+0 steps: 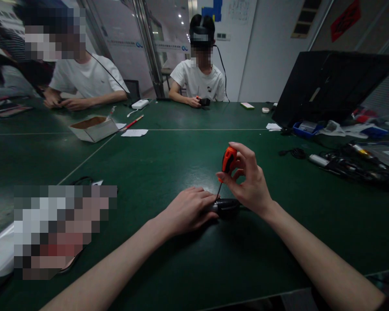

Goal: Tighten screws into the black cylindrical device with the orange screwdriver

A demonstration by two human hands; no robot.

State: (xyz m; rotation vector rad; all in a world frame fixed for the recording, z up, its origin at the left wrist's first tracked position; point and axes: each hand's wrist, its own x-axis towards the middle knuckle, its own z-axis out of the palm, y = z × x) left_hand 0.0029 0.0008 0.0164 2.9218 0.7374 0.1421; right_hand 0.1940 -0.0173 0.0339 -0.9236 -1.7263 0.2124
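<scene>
My right hand [249,181] grips an orange and black screwdriver [228,160] by its handle, one finger over the top end. The thin shaft points down, slightly tilted, and its tip meets a black elongated device [228,207] lying on the green table [142,172]. The tip itself is too small to make out. My left hand [194,209] is closed around the left end of the device and presses it to the tabletop. That end is hidden under my fingers. A cable seems to leave the device's right end, below my right hand.
Black cables [350,166] and a large black monitor [330,88] stand at the right. An open box [97,129], papers [134,133] and a red pencil-like stick [134,122] lie at the far left. Two people sit across the table. A pixelated item [65,229] lies near left.
</scene>
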